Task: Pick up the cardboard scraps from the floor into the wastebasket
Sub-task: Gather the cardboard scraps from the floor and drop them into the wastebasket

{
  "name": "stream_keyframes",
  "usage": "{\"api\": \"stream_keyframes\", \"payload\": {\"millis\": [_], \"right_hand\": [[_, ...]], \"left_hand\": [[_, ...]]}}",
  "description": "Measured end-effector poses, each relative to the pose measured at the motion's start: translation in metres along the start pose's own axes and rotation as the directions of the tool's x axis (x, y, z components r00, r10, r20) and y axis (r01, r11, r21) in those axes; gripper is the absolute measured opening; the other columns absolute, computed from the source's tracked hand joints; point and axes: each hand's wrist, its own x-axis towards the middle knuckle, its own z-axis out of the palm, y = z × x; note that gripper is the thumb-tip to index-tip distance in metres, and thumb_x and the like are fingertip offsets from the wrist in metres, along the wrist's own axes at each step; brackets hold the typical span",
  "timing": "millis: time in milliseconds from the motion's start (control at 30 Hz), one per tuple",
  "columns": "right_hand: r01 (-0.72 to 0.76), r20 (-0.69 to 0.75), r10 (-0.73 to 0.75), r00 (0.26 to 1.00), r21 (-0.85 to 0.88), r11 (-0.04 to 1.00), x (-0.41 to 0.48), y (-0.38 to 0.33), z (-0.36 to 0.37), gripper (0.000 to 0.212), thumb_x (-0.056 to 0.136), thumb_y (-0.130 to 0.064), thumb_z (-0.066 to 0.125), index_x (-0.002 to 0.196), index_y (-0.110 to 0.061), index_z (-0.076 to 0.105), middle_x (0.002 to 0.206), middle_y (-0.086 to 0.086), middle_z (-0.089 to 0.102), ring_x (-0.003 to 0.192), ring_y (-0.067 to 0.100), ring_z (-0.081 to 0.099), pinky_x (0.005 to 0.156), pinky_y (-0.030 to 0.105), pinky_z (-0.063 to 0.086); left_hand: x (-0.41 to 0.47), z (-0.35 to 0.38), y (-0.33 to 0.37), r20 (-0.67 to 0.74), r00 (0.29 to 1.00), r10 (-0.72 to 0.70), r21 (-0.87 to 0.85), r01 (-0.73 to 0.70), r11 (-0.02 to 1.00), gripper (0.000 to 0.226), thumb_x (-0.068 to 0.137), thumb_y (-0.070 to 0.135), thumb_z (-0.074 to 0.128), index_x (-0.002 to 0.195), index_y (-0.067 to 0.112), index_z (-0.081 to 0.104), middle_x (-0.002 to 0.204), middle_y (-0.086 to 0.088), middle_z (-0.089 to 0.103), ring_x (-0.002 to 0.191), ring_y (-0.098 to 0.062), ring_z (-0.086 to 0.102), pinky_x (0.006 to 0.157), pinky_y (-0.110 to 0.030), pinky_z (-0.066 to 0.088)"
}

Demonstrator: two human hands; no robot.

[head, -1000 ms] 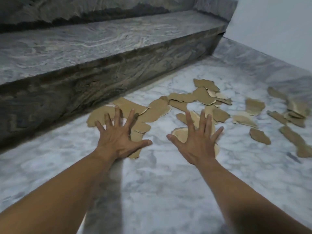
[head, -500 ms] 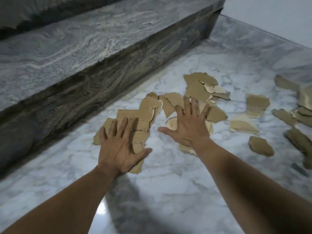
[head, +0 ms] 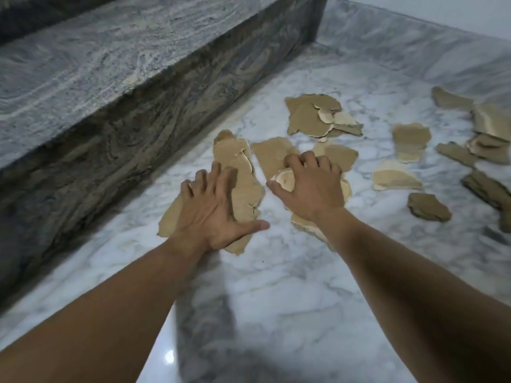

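Torn brown cardboard scraps lie scattered on the marble floor (head: 276, 286). My left hand (head: 210, 214) lies flat with spread fingers, pressing on a long stack of scraps (head: 237, 158) near the step. My right hand (head: 312, 189) rests on a neighbouring heap (head: 272, 156), its fingers curled down over the scraps and its thumb against a pale piece. Another pile (head: 309, 114) lies farther back, beyond both hands. No wastebasket is in view.
A dark veined stone step (head: 110, 78) rises along the left. Loose scraps lie to the right (head: 410, 136), (head: 428, 207), with more at the far right edge (head: 489, 125). A white wall (head: 442, 9) closes the back.
Both hands came down onto the scraps and dragged them together into tighter stacks. My right hand's fingers went from spread to curled. The view moved closer and lower.
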Motion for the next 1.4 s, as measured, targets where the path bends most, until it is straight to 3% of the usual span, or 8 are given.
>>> {"api": "stream_keyframes", "payload": {"millis": [133,267,433,600,767,967,1200,1400], "right_hand": [[-0.072,-0.009,0.072,0.997,0.01,0.997,-0.021,0.006,0.0,0.074,0.085,-0.074,0.042,0.138,-0.025,0.054,0.123,0.009,0.062,0.115,0.035,0.053,0.095,0.05,0.037],[-0.158,-0.056,0.155,0.986,-0.065,0.985,-0.035,0.009,-0.009,0.073,0.084,-0.078,0.04,0.125,-0.023,0.063,0.118,0.01,0.062,0.116,0.032,0.05,0.095,0.052,0.032],[-0.303,0.07,0.305,0.95,-0.026,0.953,-0.053,0.018,-0.011,0.073,0.083,-0.081,0.033,0.131,-0.028,0.049,0.155,0.016,0.03,0.144,0.037,0.026,0.109,0.065,0.022],[-0.249,0.003,0.249,0.968,-0.056,0.967,-0.09,0.037,-0.027,0.068,0.086,-0.072,0.041,0.121,-0.015,0.054,0.119,0.012,0.06,0.11,0.036,0.055,0.086,0.048,0.044],[-0.361,0.075,0.357,0.931,0.053,0.931,-0.132,0.044,-0.044,0.061,0.084,-0.071,0.051,0.115,-0.019,0.057,0.115,0.006,0.067,0.104,0.034,0.063,0.077,0.041,0.046],[-0.378,0.156,0.368,0.917,0.036,0.925,-0.181,0.08,-0.083,0.058,0.088,-0.07,0.049,0.121,-0.023,0.054,0.118,0.005,0.065,0.106,0.035,0.062,0.078,0.039,0.043],[-0.454,0.093,0.454,0.886,-0.026,0.891,-0.246,0.151,-0.194,0.064,0.089,-0.072,0.046,0.134,-0.027,0.049,0.132,0.003,0.061,0.118,0.032,0.058,0.088,0.04,0.042],[-0.56,-0.104,0.551,0.828,-0.095,0.823,-0.303,0.233,-0.334,0.063,0.089,-0.071,0.045,0.132,-0.026,0.052,0.135,0.006,0.06,0.12,0.034,0.056,0.09,0.042,0.039]], "left_hand": [[0.01,0.005,0.007,-0.155,0.987,0.027,0.04,-0.021,0.999,0.114,0.063,0.104,0.029,0.152,0.033,0.031,0.148,-0.001,0.04,0.126,-0.032,0.035,0.099,-0.047,0.031],[0.011,0.008,0.012,-0.186,0.982,0.036,-0.007,-0.038,0.999,0.097,0.067,0.098,0.04,0.139,0.034,0.046,0.131,-0.006,0.049,0.116,-0.031,0.046,0.095,-0.045,0.037],[0.003,0.005,0.022,-0.119,0.993,0.003,-0.021,-0.005,1.0,0.098,0.076,0.087,0.045,0.15,0.023,0.033,0.129,-0.011,0.048,0.104,-0.038,0.06,0.079,-0.041,0.047],[-0.012,0.007,0.039,-0.095,0.995,0.036,-0.038,-0.039,0.999,0.089,0.077,0.082,0.05,0.138,0.018,0.042,0.129,-0.006,0.052,0.096,-0.038,0.064,0.068,-0.037,0.039],[-0.028,0.006,0.055,-0.014,0.997,0.081,-0.048,-0.081,0.996,0.084,0.074,0.08,0.057,0.13,0.019,0.041,0.116,-0.01,0.064,0.097,-0.037,0.064,0.072,-0.038,0.041],[-0.054,-0.008,0.085,0.017,0.962,0.274,-0.028,-0.274,0.961,0.099,0.074,0.088,0.049,0.157,0.041,0.021,0.107,-0.005,0.058,0.095,-0.036,0.063,0.07,-0.038,0.045],[-0.084,-0.051,0.181,-0.103,0.884,0.455,-0.115,-0.465,0.878,0.054,0.075,0.077,0.049,0.113,0.043,0.069,0.091,0.004,0.058,0.086,-0.027,0.066,0.067,-0.03,0.047],[-0.125,-0.12,0.318,-0.275,0.799,0.534,-0.281,-0.598,0.75,0.033,0.077,0.064,0.065,0.097,0.038,0.073,0.083,0.012,0.064,0.077,-0.018,0.065,0.067,-0.029,0.053]]}}
